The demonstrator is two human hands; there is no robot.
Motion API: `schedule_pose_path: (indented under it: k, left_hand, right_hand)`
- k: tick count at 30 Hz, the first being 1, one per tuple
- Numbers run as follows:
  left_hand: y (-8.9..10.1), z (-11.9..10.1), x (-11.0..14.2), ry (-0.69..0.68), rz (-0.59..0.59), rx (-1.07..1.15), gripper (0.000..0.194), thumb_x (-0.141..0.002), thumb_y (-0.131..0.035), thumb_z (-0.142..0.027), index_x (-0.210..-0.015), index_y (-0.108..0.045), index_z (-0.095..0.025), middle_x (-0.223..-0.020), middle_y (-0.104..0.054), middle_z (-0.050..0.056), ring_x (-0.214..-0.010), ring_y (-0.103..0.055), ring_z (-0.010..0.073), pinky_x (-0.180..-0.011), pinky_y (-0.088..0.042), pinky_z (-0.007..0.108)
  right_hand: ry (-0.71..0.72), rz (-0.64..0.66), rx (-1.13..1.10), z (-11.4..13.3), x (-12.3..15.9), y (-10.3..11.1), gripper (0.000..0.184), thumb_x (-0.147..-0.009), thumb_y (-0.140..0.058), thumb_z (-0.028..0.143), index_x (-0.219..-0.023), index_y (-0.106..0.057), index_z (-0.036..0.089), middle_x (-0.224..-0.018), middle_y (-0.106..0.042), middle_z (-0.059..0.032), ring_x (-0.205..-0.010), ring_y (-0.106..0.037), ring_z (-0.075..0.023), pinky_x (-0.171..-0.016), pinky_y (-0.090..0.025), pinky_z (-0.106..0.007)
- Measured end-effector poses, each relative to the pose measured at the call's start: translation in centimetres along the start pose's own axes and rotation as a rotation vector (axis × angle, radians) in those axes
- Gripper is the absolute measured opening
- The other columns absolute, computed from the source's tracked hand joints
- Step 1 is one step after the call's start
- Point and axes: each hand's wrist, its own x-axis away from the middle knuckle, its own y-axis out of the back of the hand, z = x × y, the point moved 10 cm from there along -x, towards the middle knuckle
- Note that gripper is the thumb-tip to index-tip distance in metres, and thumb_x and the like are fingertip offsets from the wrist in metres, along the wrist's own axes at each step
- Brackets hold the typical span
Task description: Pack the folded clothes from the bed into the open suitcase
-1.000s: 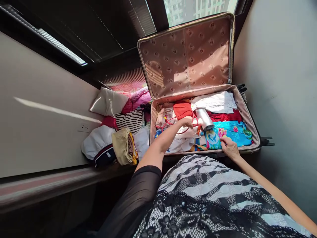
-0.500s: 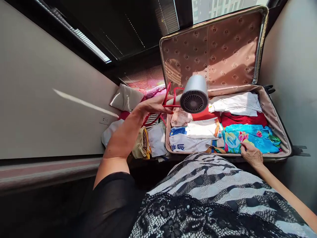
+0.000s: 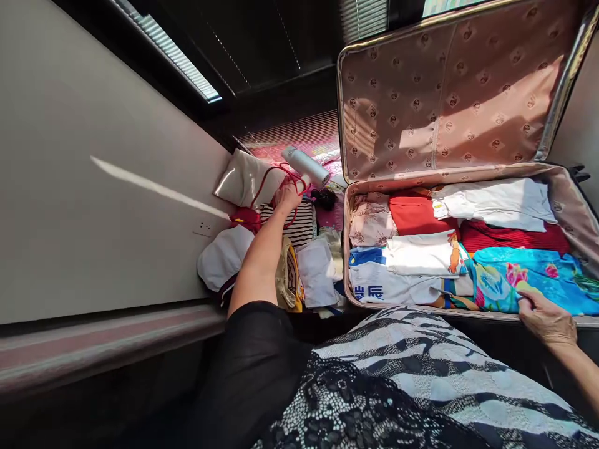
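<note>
- Left of the suitcase (image 3: 388,140): left hand (image 3: 287,198) is holding hair dryer (image 3: 307,166) by its handle, fingers partly hidden
- The suitcase is running out of frame, holding folded clothes (image 3: 418,254)
- Right hand (image 3: 547,319) is touching blue floral garment (image 3: 543,272); cannot tell if pinching
- Now hair dryer is showing over outside pile (image 3: 318,267), no longer above the suitcase

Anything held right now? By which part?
Left hand: silver hair dryer, held by its handle. Right hand: fingers at the near edge of the blue floral garment; can't tell whether they grip it.
</note>
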Motion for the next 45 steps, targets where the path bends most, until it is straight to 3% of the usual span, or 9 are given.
schedule_pose_path:
  k: [7,12,17,24,27,31,37,41,45]
  left_hand:
    - [-13.1,-4.4,-2.8,-0.044,0.216,-0.048,0.046,-0.103,-0.068,-0.022,-0.146,-0.062,-0.008,-0.144,-0.075,0.024,-0.136,-0.071,0.0309,-0.114,-0.05,0.039]
    - [-18.0,-7.4,-1.2,-0.016,0.296,-0.043,0.042,-0.104,-0.069,-0.029,-0.14,-0.059,-0.008,-0.135,-0.077,0.024,-0.135,-0.07,0.0329,-0.118,-0.048,0.049]
    - [-17.6,-7.8,0.3,0.016,0.306,-0.019,0.042,-0.096,-0.077,-0.039,-0.126,-0.069,-0.012,-0.133,-0.075,0.027,-0.133,-0.07,0.0425,-0.103,-0.057,0.051]
    - [-11.2,-9.5,4.0,-0.078,0.003,0.281,0.042,-0.105,-0.049,-0.029,-0.141,-0.069,-0.021,-0.146,-0.069,0.019,-0.139,-0.066,0.0371,-0.111,-0.058,0.053]
    - [-10.1,-14.7,8.0,-0.2,-0.01,0.388,0.042,-0.103,-0.053,-0.025,-0.142,-0.066,-0.018,-0.147,-0.068,0.016,-0.122,-0.073,0.0275,-0.109,-0.06,0.043]
    - [-11.2,-26.3,13.3,-0.361,0.062,0.386,0.04,-0.101,-0.063,-0.017,-0.14,-0.066,-0.016,-0.146,-0.07,0.017,-0.128,-0.072,0.0264,-0.11,-0.059,0.037]
    - [-17.1,-42.8,15.5,-0.462,0.249,0.177,0.067,-0.105,-0.067,-0.025,-0.169,-0.05,-0.019,-0.164,-0.056,0.023,-0.137,-0.069,0.0343,-0.114,-0.056,0.04]
    - [-19.6,-48.6,13.6,-0.434,0.227,0.076,0.073,-0.106,-0.056,-0.018,-0.177,-0.039,-0.021,-0.171,-0.045,0.024,-0.142,-0.063,0.0352,-0.112,-0.054,0.041]
    - [-20.0,-50.9,11.5,-0.375,0.123,-0.007,0.058,-0.111,-0.035,-0.016,-0.164,-0.059,-0.022,-0.167,-0.051,0.023,-0.143,-0.056,0.038,-0.11,-0.051,0.047]
  right_hand:
    - [-0.101,-0.037,-0.005,0.6,0.5,0.6,0.005,-0.054,-0.063,0.043,-0.059,-0.064,0.045,-0.092,-0.078,-0.0172,-0.094,-0.077,-0.0488,-0.09,-0.058,-0.068]
    - [-0.055,0.017,0.047,0.5,0.6,0.1,0.013,-0.065,-0.057,0.041,-0.07,-0.069,0.041,-0.087,-0.078,-0.0095,-0.103,-0.078,-0.0492,-0.094,-0.058,-0.067]
    - [-0.067,0.077,0.136,-0.2,0.4,-0.7,0.021,-0.072,-0.056,0.036,-0.078,-0.075,0.029,-0.096,-0.082,-0.0117,-0.094,-0.079,-0.038,-0.089,-0.063,-0.052]
    - [-0.029,0.133,0.029,0.8,-1.2,-1.0,0.023,-0.079,-0.06,0.034,-0.084,-0.079,0.024,-0.082,-0.079,-0.0058,-0.074,-0.072,-0.0239,-0.078,-0.059,-0.037]
    - [-0.095,0.104,-0.024,1.9,-6.3,0.9,0.022,-0.086,-0.062,0.033,-0.09,-0.079,0.02,-0.083,-0.079,-0.0075,-0.078,-0.072,-0.0236,-0.08,-0.058,-0.035]
    - [-0.126,0.104,0.058,4.9,-16.6,2.8,0.024,-0.098,-0.06,0.024,-0.108,-0.076,0.01,-0.114,-0.08,-0.021,-0.104,-0.071,-0.0257,-0.099,-0.055,-0.037]
    - [-0.14,0.164,0.03,6.3,-26.6,-1.0,0.059,-0.099,-0.074,0.028,-0.144,-0.054,-0.003,-0.156,-0.056,-0.0358,-0.144,-0.054,-0.0366,-0.124,-0.041,-0.053]
    - [-0.145,0.199,0.03,5.5,-28.3,-3.5,0.073,-0.099,-0.078,0.034,-0.152,-0.045,-0.004,-0.162,-0.045,-0.0377,-0.152,-0.043,-0.0425,-0.127,-0.034,-0.06]
    - [-0.072,0.224,0.104,5.9,-28.9,-4.1,0.06,-0.103,-0.075,0.043,-0.14,-0.053,0.001,-0.155,-0.052,-0.0353,-0.143,-0.048,-0.0398,-0.122,-0.038,-0.056]
